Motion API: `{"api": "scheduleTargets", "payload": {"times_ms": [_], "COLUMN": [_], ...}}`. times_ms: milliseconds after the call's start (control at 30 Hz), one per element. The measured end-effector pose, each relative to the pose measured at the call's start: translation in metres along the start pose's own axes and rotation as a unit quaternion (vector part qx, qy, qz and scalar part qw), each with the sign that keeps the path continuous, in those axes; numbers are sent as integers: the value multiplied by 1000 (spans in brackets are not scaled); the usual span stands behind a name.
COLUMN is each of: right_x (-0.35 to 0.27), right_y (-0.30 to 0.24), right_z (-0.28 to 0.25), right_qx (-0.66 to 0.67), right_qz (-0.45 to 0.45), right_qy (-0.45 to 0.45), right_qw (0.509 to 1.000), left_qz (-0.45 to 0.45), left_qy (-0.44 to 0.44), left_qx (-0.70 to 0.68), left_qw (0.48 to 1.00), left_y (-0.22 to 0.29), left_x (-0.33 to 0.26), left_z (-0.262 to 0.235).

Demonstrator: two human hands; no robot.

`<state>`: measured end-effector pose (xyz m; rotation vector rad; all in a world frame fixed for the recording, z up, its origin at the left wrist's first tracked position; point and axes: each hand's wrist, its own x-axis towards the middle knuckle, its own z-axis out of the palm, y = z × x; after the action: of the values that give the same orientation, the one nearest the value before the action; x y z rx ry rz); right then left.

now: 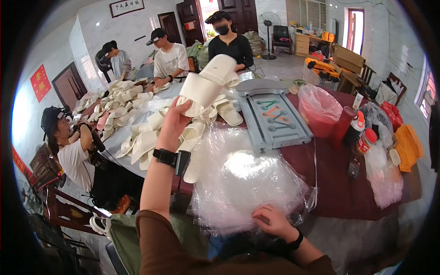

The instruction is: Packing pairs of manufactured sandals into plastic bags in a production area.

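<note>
My left hand [176,120] is raised over the table, closed around a pair of cream slide slippers [200,87]. The two slippers are held together, one partly overlapping the other, above the slipper pile. In front of me lies a stack of clear plastic bags [238,183], shiny and wrinkled, reaching past the table's near edge. My right hand [274,222] rests on the near right corner of this stack, fingers slightly bent and apart, with no object seen in them.
A heap of cream slippers [133,98] covers the table's left side. Beyond the bags stands a grey plastic folding stool [275,114]. To the right are a bag-lined red bucket [318,110], bottles and a red-lidded jar [366,140]. Several people sit or stand around the table.
</note>
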<state>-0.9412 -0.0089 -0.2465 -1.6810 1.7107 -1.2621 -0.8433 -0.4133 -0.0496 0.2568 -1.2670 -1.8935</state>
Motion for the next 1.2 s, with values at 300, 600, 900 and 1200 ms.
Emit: {"api": "scheduleTargets", "payload": {"times_ms": [300, 600, 900, 1200], "right_x": [-15, 11, 99, 84], "right_y": [-58, -47, 27, -23], "right_z": [-47, -101, -96, -97], "right_qx": [49, -75, -578, -432], "right_qz": [-98, -16, 26, -49], "right_qy": [180, 230, 53, 184], "right_qw": [978, 970, 814, 882], "left_qz": [-139, -160, -124, -66], "left_qy": [-300, -195, -92, -76], "left_qx": [150, 277, 374, 378], "left_qw": [932, 927, 915, 920], "left_y": [1, -106, -121, -119], "left_x": [-102, -138, -150, -158], "left_z": [69, -27, -42, -28]}}
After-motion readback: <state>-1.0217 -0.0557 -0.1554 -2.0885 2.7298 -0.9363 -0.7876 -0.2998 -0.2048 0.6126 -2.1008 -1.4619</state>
